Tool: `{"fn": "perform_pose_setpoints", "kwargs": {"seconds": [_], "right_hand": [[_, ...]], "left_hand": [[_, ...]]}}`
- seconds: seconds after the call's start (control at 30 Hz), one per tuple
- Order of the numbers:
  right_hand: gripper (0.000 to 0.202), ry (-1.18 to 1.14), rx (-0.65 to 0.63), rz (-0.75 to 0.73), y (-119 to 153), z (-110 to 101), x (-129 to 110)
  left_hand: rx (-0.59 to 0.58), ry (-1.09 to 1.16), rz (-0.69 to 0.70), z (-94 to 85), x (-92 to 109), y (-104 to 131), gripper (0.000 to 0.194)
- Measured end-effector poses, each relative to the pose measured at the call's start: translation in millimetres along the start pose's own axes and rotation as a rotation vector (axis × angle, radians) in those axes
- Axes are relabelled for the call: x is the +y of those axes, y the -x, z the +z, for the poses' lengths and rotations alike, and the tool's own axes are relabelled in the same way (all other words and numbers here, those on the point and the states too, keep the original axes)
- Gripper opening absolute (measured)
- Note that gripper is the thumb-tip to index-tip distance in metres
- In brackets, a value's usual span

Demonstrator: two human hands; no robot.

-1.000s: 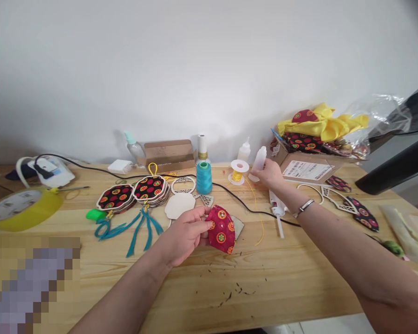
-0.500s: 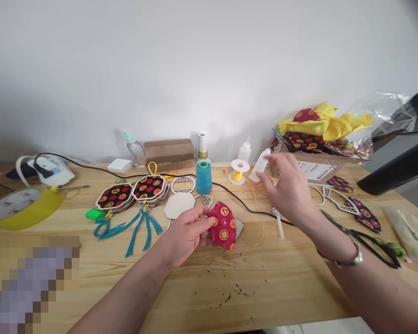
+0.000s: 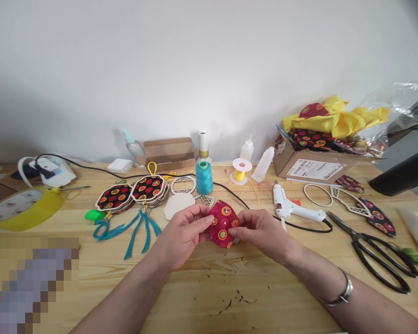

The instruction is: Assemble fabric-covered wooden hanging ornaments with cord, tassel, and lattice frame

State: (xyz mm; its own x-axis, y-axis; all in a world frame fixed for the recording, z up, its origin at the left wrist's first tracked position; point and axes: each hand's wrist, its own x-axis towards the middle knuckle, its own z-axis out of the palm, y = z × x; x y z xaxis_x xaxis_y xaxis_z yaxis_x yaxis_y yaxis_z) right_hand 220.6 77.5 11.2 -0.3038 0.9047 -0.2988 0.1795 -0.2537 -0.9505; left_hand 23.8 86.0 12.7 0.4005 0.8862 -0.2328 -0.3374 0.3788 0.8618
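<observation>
A red fabric piece point(image 3: 223, 229) with orange and green flower patterns is held over the middle of the wooden table. My left hand point(image 3: 183, 234) pinches its left side, thumb on top. On its right edge my right hand point(image 3: 264, 232) is closed, with the thumb on the fabric's front. Beyond the piece lie a plain pale wooden shape point(image 3: 179, 206) and a small lattice piece point(image 3: 206, 200). A teal thread cone point(image 3: 204, 178) stands behind them. The white glue gun point(image 3: 299, 209) rests to the right of my right hand.
Black-handled scissors point(image 3: 369, 246) lie at the right, near wooden frames point(image 3: 353, 201). Behind is a cardboard box point(image 3: 310, 164) of fabric. Stacked patterned ornaments point(image 3: 149, 188) with teal tassels, yellow tape point(image 3: 38, 208) and a black cord occupy the left. White bottles point(image 3: 264, 164) stand at the back.
My right hand has come down and left from near the white bottle to the fabric's right edge and closed on it. The glue gun and scissors are now more exposed. My left hand keeps its hold.
</observation>
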Motion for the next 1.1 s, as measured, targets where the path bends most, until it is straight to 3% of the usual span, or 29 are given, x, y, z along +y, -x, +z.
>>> {"fn": "perform_pose_setpoints", "kwargs": {"seconds": [0.23, 0.47, 0.6, 0.73, 0.93, 1.1], "right_hand": [[0.025, -0.099, 0.062, -0.054, -4.0, -10.7, -2.0], [0.012, 0.029, 0.057, -0.072, -5.4, -15.1, -2.7], [0.009, -0.004, 0.074, 0.006, -5.7, -19.8, -5.7], [0.019, -0.08, 0.054, 0.053, -7.6, -28.4, -9.9], [0.005, 0.123, 0.158, 0.042, -14.3, -35.5, -2.3], [0.011, 0.25, 0.152, 0.044, -15.1, -36.2, 3.7]], "left_hand": [[-0.036, -0.17, -0.033, -0.8, 2.5, 1.3, 0.019], [0.187, -0.371, 0.07, 0.8, 2.7, -1.2, 0.015], [0.235, -0.452, 0.058, 2.8, 5.6, -2.0, 0.015], [0.257, -0.494, 0.025, 7.0, 8.2, -1.9, 0.013], [0.235, -0.628, -0.086, 8.5, 10.8, -0.4, 0.013], [0.213, -0.811, -0.092, 4.1, 11.6, -1.1, 0.017]]}}
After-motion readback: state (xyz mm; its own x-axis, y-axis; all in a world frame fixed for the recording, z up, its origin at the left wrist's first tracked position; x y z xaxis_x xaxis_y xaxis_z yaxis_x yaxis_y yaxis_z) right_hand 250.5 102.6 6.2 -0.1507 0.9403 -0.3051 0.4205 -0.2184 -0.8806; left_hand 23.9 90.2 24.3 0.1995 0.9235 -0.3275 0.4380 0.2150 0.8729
